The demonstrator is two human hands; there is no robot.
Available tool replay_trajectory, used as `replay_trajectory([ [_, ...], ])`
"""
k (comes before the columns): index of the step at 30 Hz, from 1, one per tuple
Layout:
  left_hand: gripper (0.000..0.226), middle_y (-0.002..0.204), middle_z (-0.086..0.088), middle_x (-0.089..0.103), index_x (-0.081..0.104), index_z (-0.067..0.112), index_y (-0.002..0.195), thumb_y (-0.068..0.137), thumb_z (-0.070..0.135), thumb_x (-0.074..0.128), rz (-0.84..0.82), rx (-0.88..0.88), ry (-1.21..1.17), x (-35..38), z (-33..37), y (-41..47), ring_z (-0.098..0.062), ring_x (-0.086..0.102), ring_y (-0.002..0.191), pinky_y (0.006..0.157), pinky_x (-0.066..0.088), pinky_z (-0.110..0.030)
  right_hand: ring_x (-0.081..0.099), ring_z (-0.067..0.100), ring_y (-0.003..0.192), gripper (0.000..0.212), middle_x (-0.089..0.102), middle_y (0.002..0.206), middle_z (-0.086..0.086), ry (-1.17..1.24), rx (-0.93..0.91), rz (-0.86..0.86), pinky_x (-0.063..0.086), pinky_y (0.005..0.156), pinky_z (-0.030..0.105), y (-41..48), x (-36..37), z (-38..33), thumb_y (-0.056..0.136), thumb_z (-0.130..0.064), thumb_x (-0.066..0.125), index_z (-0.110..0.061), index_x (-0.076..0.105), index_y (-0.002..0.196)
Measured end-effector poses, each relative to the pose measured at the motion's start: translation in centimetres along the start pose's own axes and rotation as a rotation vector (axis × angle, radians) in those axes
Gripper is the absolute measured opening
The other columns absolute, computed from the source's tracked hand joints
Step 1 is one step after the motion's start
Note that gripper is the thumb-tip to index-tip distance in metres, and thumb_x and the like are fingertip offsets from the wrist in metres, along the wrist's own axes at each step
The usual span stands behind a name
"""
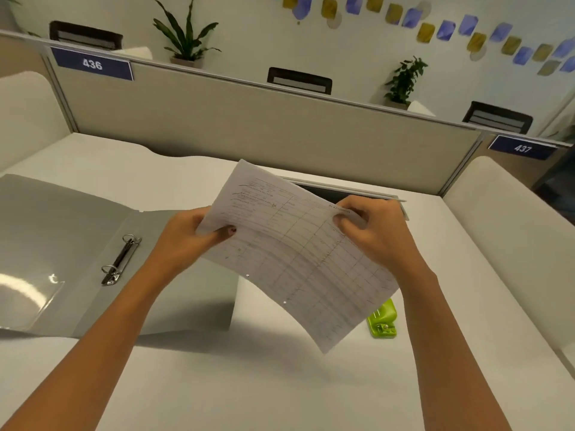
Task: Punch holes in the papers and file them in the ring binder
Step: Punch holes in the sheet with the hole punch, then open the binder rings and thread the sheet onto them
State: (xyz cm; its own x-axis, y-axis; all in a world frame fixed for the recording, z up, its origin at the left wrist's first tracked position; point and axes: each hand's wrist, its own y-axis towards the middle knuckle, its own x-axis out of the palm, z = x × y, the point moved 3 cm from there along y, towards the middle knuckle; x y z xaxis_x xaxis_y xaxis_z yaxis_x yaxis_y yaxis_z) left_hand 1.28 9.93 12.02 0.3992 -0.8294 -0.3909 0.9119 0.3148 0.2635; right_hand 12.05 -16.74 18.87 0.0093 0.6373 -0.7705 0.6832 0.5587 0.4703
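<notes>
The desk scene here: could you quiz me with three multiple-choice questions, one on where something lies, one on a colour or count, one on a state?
1. Where is the hole punch?
A. On the desk, under the paper's right corner
B. Inside the ring binder
C. On top of the partition

2. How many punched holes show in the paper?
A. None
B. Two
C. Four

3. What state is the ring binder in?
A. Shut and upright
B. Open flat, no sheets on its rings
C. Open and full of paper

Answers:
1 A, the green punch sits on the white desk, partly hidden by the sheet's lower right corner.
2 B, two small holes show near the sheet's lower left edge.
3 B, the grey binder lies open with bare metal rings, while the left hand and right hand hold the paper in the air.
</notes>
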Motion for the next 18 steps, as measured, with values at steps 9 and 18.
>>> replay_trajectory([
  [9, 0.026, 0.117, -0.005, 0.066, 0.065, 0.022, 0.119, 0.094, 0.022, 0.056, 0.635, -0.194, -0.235, -4.3, -3.8, -4.5, -0.020, 0.066, 0.102, 0.089, 0.055, -0.042, 0.067, 0.014, 0.080, 0.010, 0.072, 0.085, -0.003, 0.335, 0.272, 0.013, 0.049, 0.070, 0.020, -0.8, 1.2, 1.2, 0.088, -0.018, 0.065, -0.016, 0.073, 0.093],
  [18, 0.025, 0.090, -0.005, 0.069, 0.068, 0.028, 0.110, 0.095, 0.028, 0.048, 0.598, -0.420, 0.081, -4.9, -8.3, -8.1, -0.015, 0.057, 0.073, 0.070, 0.048, -0.031, 0.072, 0.024, 0.088, 0.018, 0.075, 0.100, -0.003, 0.838, 0.788, -0.009, 0.059, 0.076, 0.036, -4.9, 7.6, 2.0, 0.089, -0.026, 0.064, -0.017, 0.070, 0.104],
])
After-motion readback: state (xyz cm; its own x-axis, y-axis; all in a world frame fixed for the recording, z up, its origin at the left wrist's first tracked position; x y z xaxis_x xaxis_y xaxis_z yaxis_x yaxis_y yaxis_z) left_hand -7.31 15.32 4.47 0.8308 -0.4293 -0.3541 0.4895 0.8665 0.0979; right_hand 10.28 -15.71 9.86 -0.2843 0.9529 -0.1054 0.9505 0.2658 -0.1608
